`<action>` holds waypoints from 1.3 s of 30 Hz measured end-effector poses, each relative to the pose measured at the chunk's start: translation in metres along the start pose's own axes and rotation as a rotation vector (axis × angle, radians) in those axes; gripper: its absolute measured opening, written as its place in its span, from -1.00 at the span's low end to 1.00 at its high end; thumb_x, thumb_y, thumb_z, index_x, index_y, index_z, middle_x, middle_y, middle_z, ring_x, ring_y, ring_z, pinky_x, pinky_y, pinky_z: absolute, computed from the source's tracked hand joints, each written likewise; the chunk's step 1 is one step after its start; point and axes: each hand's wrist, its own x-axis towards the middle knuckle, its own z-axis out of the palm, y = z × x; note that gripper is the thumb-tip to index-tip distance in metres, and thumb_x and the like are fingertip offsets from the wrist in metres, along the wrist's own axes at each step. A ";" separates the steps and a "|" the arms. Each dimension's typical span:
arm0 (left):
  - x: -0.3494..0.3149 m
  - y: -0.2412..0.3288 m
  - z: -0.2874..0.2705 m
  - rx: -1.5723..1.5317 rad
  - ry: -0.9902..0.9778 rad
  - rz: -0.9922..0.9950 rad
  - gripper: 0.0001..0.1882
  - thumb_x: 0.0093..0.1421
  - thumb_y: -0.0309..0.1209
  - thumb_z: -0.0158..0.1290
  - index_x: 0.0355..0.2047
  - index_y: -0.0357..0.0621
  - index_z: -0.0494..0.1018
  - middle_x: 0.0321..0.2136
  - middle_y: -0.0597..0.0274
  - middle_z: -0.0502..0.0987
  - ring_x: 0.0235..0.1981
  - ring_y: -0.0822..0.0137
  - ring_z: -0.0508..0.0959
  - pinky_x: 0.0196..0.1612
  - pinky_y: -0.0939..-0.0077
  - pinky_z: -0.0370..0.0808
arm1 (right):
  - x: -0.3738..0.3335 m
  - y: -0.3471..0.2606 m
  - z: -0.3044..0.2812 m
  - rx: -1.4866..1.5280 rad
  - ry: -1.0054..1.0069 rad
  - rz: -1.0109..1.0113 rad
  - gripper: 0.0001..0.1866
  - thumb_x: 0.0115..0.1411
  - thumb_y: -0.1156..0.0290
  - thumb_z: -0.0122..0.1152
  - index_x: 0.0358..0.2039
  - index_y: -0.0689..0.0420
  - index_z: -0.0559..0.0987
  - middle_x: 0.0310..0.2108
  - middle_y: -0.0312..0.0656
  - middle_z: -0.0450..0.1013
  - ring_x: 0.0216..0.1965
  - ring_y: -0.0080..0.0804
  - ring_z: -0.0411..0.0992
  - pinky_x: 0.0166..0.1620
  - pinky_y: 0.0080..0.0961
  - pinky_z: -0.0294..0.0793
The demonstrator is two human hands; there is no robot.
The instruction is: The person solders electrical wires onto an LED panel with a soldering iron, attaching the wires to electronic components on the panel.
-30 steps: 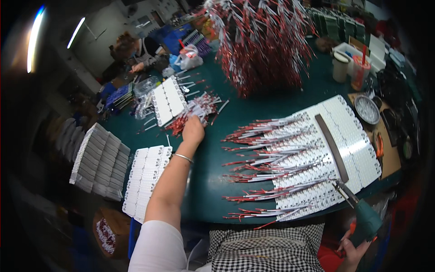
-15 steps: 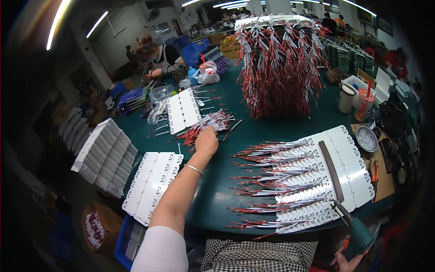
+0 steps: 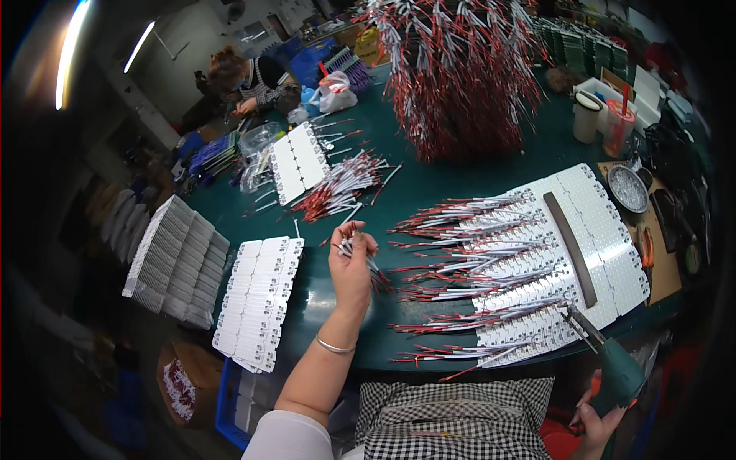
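My left hand [image 3: 351,257] is closed round a small bunch of red and white wires [image 3: 375,274], above the table between the loose wire pile and the board panels. The wire pile [image 3: 345,180] of cut red and white pieces lies just beyond it. At the lower right, my right hand [image 3: 598,418] grips a green soldering gun [image 3: 619,376]. Its metal tip reaches the near edge of a sheet of white circuit boards [image 3: 613,253] on the right. Rows of red and white wires [image 3: 460,314] stick out leftward from these boards. A dark flat bar [image 3: 570,249] lies across them.
A stack of white boards [image 3: 257,299] lies left of my forearm, beside a taller stack [image 3: 172,261]. A tall wired stack [image 3: 464,84] stands at the back. At right are a metal bowl [image 3: 629,189], cups [image 3: 587,116] and orange-handled pliers [image 3: 646,249]. Another person [image 3: 249,84] works at far left.
My left hand has drawn back from the wire pile toward me, with several wires in it. The view has tilted down. My right hand still grips the soldering gun by the boards.
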 end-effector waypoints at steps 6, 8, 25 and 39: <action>-0.010 0.024 0.018 0.132 -0.060 -0.176 -0.84 0.21 -0.52 0.10 -0.22 -0.21 0.39 -0.56 0.28 0.48 -0.68 0.64 0.33 -0.62 0.77 0.20 | -0.008 -0.004 0.000 0.005 -0.006 0.014 -0.24 -0.12 0.59 0.17 0.15 0.39 0.16 0.02 0.14 0.28 -0.55 -0.46 0.41 -0.69 -0.68 0.42; -0.017 0.034 0.029 0.193 -0.132 -0.183 -0.85 0.19 -0.55 0.11 -0.24 -0.25 0.41 -0.54 0.25 0.50 -0.64 0.62 0.39 -0.59 0.77 0.26 | -0.011 -0.003 -0.003 0.023 0.007 0.013 -0.26 -0.12 0.61 0.20 0.13 0.41 0.17 0.00 0.14 0.30 -0.53 -0.43 0.42 -0.67 -0.64 0.46; -0.119 0.033 0.133 0.663 -1.100 0.321 -0.46 -0.38 -0.75 0.04 -0.27 -0.16 0.59 -0.53 0.20 0.44 -0.61 0.30 0.43 -0.60 0.50 0.33 | -0.041 -0.014 -0.014 0.081 0.032 0.059 -0.25 -0.18 0.57 0.34 0.08 0.45 0.27 -0.03 0.15 0.35 -0.58 -0.33 0.45 -0.64 -0.59 0.49; -0.129 0.003 0.147 0.682 -1.095 0.409 -0.45 -0.42 -0.68 0.11 -0.25 -0.20 0.58 -0.60 0.23 0.35 -0.66 0.35 0.36 -0.66 0.50 0.27 | -0.040 -0.020 -0.006 0.032 0.177 0.220 -0.31 -0.17 0.52 0.40 0.00 0.45 0.34 -0.33 0.04 0.43 -0.62 -0.43 0.41 -0.61 -0.64 0.44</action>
